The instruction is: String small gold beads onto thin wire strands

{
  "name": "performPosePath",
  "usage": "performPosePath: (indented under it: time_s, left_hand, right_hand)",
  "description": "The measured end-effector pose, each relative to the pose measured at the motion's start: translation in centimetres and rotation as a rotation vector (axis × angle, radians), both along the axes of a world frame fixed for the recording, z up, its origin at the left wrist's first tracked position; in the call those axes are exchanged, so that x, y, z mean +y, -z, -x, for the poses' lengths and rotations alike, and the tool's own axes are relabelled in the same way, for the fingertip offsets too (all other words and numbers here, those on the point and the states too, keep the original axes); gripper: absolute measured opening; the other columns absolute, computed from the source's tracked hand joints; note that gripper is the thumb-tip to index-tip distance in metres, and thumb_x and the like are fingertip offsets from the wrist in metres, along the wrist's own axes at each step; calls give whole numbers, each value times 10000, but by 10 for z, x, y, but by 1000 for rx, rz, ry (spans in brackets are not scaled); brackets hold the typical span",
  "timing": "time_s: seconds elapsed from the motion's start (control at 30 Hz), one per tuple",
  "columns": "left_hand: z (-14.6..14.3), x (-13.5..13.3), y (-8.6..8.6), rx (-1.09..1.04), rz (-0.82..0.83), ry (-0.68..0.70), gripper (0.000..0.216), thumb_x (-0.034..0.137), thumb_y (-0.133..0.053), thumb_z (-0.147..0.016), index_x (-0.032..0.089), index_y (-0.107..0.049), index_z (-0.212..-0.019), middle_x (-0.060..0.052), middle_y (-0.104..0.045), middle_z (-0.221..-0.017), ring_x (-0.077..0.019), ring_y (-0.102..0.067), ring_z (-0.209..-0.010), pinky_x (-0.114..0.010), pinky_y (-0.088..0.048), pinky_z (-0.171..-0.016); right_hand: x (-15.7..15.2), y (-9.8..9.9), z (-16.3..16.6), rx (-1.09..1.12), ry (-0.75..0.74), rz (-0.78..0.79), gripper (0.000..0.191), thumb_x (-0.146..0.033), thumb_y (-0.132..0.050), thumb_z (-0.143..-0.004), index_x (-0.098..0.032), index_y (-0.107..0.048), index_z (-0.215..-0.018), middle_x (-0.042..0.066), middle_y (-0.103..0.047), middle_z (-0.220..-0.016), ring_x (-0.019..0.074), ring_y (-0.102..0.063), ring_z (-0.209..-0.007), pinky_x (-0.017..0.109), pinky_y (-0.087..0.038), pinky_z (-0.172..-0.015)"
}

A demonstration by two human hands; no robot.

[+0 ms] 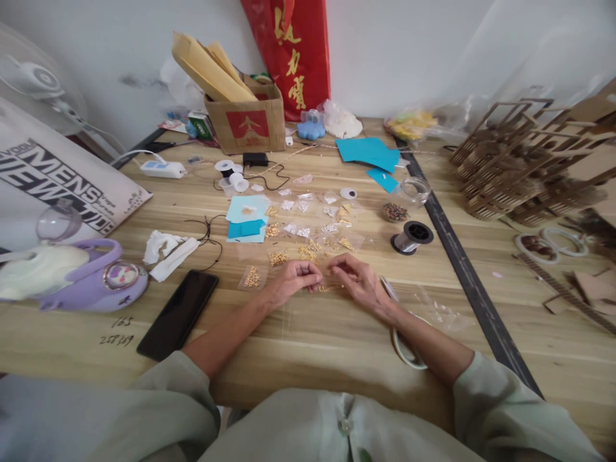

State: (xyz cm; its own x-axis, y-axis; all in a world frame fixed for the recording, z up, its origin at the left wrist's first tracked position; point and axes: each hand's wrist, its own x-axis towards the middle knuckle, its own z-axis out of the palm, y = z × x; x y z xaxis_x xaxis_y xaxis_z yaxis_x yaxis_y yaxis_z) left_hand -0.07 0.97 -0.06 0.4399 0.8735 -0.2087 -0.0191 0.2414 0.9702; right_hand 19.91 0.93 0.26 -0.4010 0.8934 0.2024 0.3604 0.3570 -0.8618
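Observation:
My left hand [299, 277] is closed in a pinch near the middle of the table. At its fingertips is a short strand of small gold beads [330, 289], which reaches across toward the other hand. Facing it, my right hand [359, 281] has thumb and fingers drawn together; what sits between them is too small to make out. Just beyond both hands lie small clear bags of gold beads [278, 258] and silver beads [303, 232]. Another bag of gold beads [252, 277] is left of my left hand. A pale ring [404, 350] lies partly under my right forearm.
A black phone [178, 314] and a purple container [96, 276] are at the left. To the right stand a wire spool [412, 237] and stacked wooden frames [524, 167]. A cardboard box [245, 122] and blue cards [368, 153] lie toward the back.

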Motion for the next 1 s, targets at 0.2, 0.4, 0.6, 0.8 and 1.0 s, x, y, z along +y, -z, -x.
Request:
performPosePath:
  time_s: [0.2, 0.4, 0.6, 0.8, 1.0]
  left_hand:
    - [2, 2, 2, -106, 52, -74, 265, 333, -758, -669, 108, -625, -712, -24, -651, -669, -80, -554, -564, -215, -434, -567]
    - [3, 5, -3, -255, 146, -142, 271, 298, -785, -632, 107, -608, -707, -24, -652, -677, -74, -558, -570, -208, -414, -565]
    - [4, 4, -5, -280, 159, -133, 274, 286, -792, -625, 104, -605, -710, -28, -660, -666, -75, -554, -563, -209, -413, -562]
    - [3, 2, -6, -283, 142, -143, 269, 292, -783, -634, 108, -607, -718, -22, -662, -670, -66, -551, -554, -203, -416, -563]
    - [2, 2, 0, -283, 124, -168, 239, 279, -764, -655, 109, -609, -720, -36, -670, -699, -75, -560, -579, -214, -429, -581]
  right_hand:
    - [23, -7, -22, -96, 76, -269, 263, -298, -495, -893, -191, -536, -1130, 130, -589, -1156, 248, -588, -1060, 387, -528, -794]
    - [37, -32, -54, -206, 201, -134, 262, -359, -502, -887, -174, -565, -1062, 82, -658, -929, 172, -655, -662, 287, -522, -533]
    - [40, -62, -92, -613, 376, -488, 234, -376, -557, -857, -196, -629, -988, 156, -631, -1100, 319, -608, -944, 474, -494, -767]
    - [15, -106, -102, -635, 440, -259, 234, -449, -552, -866, -261, -664, -952, 33, -704, -881, 227, -646, -632, 394, -508, -624]
    - [-5, -130, -119, -424, 543, -719, 259, -286, -548, -886, -405, -627, -1102, -13, -639, -1125, 355, -573, -1110, 584, -446, -915]
